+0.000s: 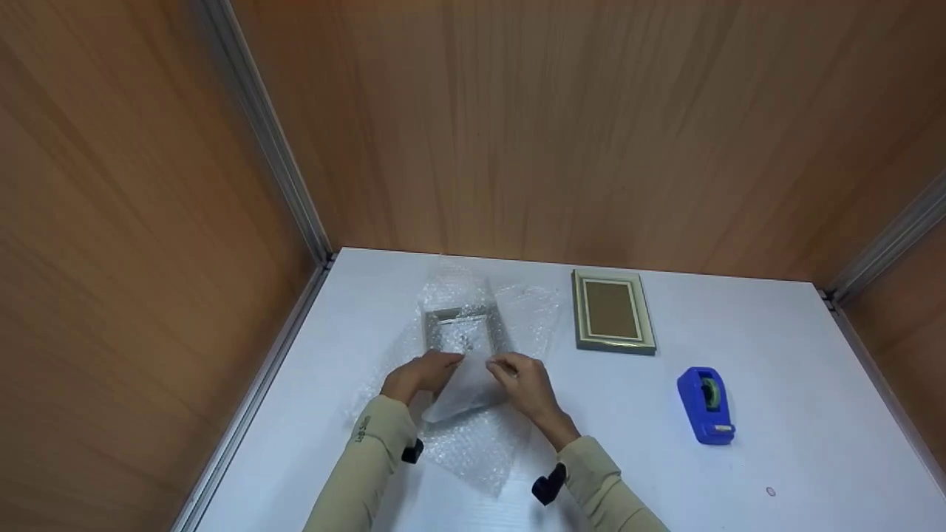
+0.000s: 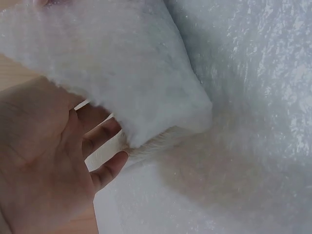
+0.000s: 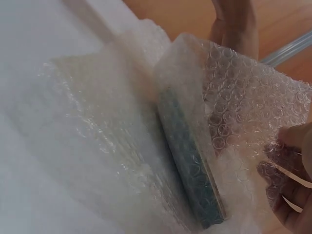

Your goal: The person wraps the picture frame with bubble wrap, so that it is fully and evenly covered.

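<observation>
A picture frame (image 1: 460, 319) lies on a spread sheet of bubble wrap (image 1: 473, 451), and part of the wrap is folded over it. Its dark green edge (image 3: 190, 161) shows through the clear plastic in the right wrist view. My left hand (image 1: 425, 372) holds the raised flap of bubble wrap (image 2: 122, 63) at its left side; the flap hides its thumb and some fingertips in the left wrist view. On the other side, my right hand (image 1: 523, 384) pinches the flap's edge, with bubbles (image 3: 229, 107) between thumb and fingers. Both hands are above the frame's near end.
A second picture frame (image 1: 612, 310), gold-green with a brown middle, lies at the back right of the white table (image 1: 776, 384). Nearer on the right stands a blue tape dispenser (image 1: 706, 406). Wooden panels (image 1: 562, 133) enclose the table at the back and sides.
</observation>
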The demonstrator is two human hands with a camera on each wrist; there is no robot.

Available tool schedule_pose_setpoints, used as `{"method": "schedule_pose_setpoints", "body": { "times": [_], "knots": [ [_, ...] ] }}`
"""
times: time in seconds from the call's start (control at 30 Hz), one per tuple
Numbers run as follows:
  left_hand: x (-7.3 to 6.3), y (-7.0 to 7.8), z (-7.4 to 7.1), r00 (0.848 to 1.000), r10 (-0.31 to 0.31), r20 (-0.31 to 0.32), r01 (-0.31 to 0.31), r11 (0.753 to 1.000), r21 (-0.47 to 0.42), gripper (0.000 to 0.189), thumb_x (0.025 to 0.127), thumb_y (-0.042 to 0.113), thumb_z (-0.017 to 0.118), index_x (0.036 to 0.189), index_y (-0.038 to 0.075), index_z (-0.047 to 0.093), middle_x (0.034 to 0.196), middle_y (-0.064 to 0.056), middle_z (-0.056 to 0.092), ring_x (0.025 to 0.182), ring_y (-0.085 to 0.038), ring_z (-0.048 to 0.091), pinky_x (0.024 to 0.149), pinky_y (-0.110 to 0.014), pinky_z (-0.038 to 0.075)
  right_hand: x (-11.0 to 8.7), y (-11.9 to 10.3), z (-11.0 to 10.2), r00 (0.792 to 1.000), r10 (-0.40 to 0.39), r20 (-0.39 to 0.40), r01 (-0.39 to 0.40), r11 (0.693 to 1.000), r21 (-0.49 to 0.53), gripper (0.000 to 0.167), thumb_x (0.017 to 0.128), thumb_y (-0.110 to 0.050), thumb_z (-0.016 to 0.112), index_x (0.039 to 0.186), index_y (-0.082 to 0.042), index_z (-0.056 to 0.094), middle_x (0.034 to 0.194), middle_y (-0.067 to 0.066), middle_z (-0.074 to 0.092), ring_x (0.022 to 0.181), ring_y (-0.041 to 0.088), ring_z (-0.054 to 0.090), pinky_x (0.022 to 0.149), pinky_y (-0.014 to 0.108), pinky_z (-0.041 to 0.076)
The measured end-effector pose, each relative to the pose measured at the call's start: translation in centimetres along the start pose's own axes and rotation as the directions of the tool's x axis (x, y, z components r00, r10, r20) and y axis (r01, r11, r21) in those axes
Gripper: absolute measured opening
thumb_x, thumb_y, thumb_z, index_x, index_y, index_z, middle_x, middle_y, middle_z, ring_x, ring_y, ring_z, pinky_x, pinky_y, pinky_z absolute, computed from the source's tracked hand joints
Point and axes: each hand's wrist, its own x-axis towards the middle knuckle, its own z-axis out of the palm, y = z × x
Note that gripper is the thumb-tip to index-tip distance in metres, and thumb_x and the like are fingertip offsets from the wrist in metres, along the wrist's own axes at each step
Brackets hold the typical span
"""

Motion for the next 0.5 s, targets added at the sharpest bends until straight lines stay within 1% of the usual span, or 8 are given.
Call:
{"method": "schedule_pose_setpoints", "body": {
  "times": [0.1, 0.17, 0.27, 0.33, 0.4, 0.47, 0.5],
  "knots": [
    [0.2, -0.2, -0.2, 1.0, 0.021, -0.02, -0.022, 0.997, -0.074, 0.042, 0.104, 0.02, 0.037, 0.144, 0.009, 0.043, 0.146, -0.014, 0.045, 0.137, -0.034, 0.039, 0.114, -0.048, 0.031, 0.7, 0.2, 0.5, 1.0, 0.015, -0.02, -0.015, 1.0, -0.005, 0.016, 0.09, -0.024, 0.067, 0.093, -0.011, 0.074, 0.085, 0.0, 0.073, 0.074, 0.008, 0.066, 0.065, 0.022, 0.055],
    [0.3, -0.5, -0.3, 1.0, 0.009, -0.027, -0.013, 0.993, -0.12, 0.043, 0.104, 0.02, 0.036, 0.145, 0.009, 0.041, 0.148, -0.013, 0.043, 0.138, -0.033, 0.037, 0.115, -0.048, 0.029, 1.1, 0.3, 0.8, 0.999, 0.038, -0.031, -0.038, 0.999, -0.016, 0.015, 0.09, -0.024, 0.067, 0.092, -0.01, 0.074, 0.084, -0.001, 0.072, 0.073, 0.007, 0.064, 0.065, 0.022, 0.054],
    [0.5, -0.7, -0.4, 0.999, -0.007, -0.037, 0.001, 0.987, -0.163, 0.045, 0.105, 0.024, 0.031, 0.146, 0.006, 0.038, 0.15, -0.015, 0.039, 0.14, -0.034, 0.033, 0.117, -0.047, 0.026, 1.6, 0.6, 1.3, 0.997, 0.069, -0.047, -0.07, 0.997, -0.036, 0.015, 0.089, -0.024, 0.068, 0.092, -0.011, 0.074, 0.086, 0.0, 0.069, 0.078, 0.011, 0.064, 0.07, 0.026, 0.055],
    [0.7, -0.8, -0.4, 0.999, -0.04, -0.037, 0.031, 0.976, -0.215, 0.051, 0.106, 0.032, 0.025, 0.147, 0.004, 0.034, 0.153, -0.016, 0.034, 0.142, -0.035, 0.029, 0.118, -0.046, 0.023, 1.9, 0.8, 1.7, 0.995, 0.084, -0.062, -0.087, 0.995, -0.049, 0.015, 0.089, -0.023, 0.069, 0.091, -0.01, 0.074, 0.089, 0.001, 0.067, 0.085, 0.015, 0.065, 0.075, 0.031, 0.056],
    [0.9, -0.8, -0.4, 0.997, -0.074, -0.031, 0.061, 0.952, -0.3, 0.06, 0.105, 0.043, 0.019, 0.149, 0.003, 0.03, 0.155, -0.018, 0.029, 0.144, -0.036, 0.024, 0.119, -0.047, 0.02, 2.0, 1.0, 2.1, 0.993, 0.094, -0.074, -0.099, 0.993, -0.063, 0.014, 0.088, -0.023, 0.069, 0.091, -0.01, 0.074, 0.093, 0.004, 0.066, 0.091, 0.02, 0.064, 0.081, 0.037, 0.055],
    [1.0, -0.8, -0.4, 0.994, -0.105, -0.018, 0.09, 0.916, -0.391, 0.072, 0.101, 0.055, 0.014, 0.149, 0.003, 0.029, 0.156, -0.018, 0.027, 0.145, -0.037, 0.021, 0.119, -0.048, 0.018, 2.1, 1.1, 2.5, 0.991, 0.103, -0.088, -0.11, 0.99, -0.089, 0.014, 0.088, -0.022, 0.069, 0.09, -0.009, 0.075, 0.095, 0.005, 0.065, 0.094, 0.023, 0.063, 0.084, 0.04, 0.053],
    [1.0, -0.8, -0.4, 0.993, -0.121, -0.012, 0.104, 0.9, -0.423, 0.075, 0.1, 0.058, 0.012, 0.15, 0.003, 0.027, 0.156, -0.018, 0.025, 0.145, -0.037, 0.019, 0.119, -0.049, 0.017, 2.2, 1.2, 2.7, 0.99, 0.104, -0.096, -0.114, 0.987, -0.109, 0.014, 0.088, -0.022, 0.07, 0.09, -0.009, 0.075, 0.096, 0.006, 0.065, 0.094, 0.024, 0.063, 0.085, 0.04, 0.052]
  ]
}}
